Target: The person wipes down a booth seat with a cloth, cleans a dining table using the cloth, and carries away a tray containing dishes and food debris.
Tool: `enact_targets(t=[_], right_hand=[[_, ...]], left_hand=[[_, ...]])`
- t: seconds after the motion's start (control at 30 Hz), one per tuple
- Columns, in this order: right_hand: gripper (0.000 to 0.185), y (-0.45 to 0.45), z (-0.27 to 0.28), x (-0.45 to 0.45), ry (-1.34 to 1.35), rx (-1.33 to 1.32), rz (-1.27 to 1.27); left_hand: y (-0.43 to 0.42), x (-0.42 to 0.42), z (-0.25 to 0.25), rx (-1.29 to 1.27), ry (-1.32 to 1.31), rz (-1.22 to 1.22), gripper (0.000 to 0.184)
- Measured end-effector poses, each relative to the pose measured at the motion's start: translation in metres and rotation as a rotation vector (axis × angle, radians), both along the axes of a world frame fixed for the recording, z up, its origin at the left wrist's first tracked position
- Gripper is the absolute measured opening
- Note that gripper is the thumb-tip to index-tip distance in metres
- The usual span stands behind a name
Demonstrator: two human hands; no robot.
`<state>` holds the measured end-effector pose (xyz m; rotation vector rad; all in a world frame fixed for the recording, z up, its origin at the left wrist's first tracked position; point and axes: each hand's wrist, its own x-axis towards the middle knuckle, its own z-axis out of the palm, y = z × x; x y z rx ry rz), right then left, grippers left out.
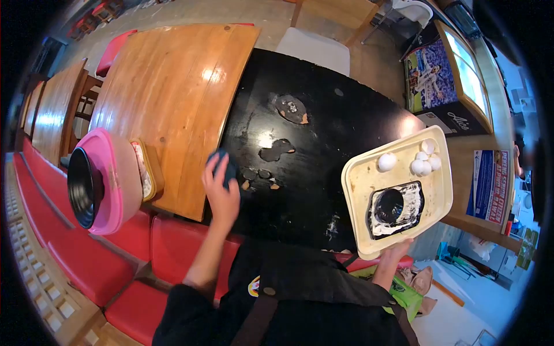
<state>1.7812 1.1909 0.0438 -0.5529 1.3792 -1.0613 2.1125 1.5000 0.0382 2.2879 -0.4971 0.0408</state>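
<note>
Head view: the left arm (206, 254) reaches forward, its left hand (222, 193) curled around a dark cloth (225, 167) at the left side of the black counter (317, 190). That cloth looks soft and light, easy to bunch up. The right arm (385, 273) bends low, and the right hand (396, 254) holds the near rim of a cream tray (366, 173). It seems stiff; carry it level, since its white eggshells (422, 166) could slide.
</note>
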Motion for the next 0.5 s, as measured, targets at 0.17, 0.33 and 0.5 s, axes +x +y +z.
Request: enact_targets(t=[0.17, 0.33, 0.5], right_hand=[[0.065, -0.002, -0.020, -0.009, 0.045, -0.015, -0.015], [0.061, -0.004, -0.032, -0.021, 0.149, 0.041, -0.096], [0.063, -0.003, -0.022, -0.002, -0.040, 0.038, -0.144]], left_hand=[[0.047, -0.061, -0.081, 0.494, 0.075, 0.008, 0.076], [-0.008, 0.041, -0.109, 0.462, 0.025, 0.076, 0.068], [-0.114, 0.167, -0.151, 0.356, -0.154, 0.131, 0.064]])
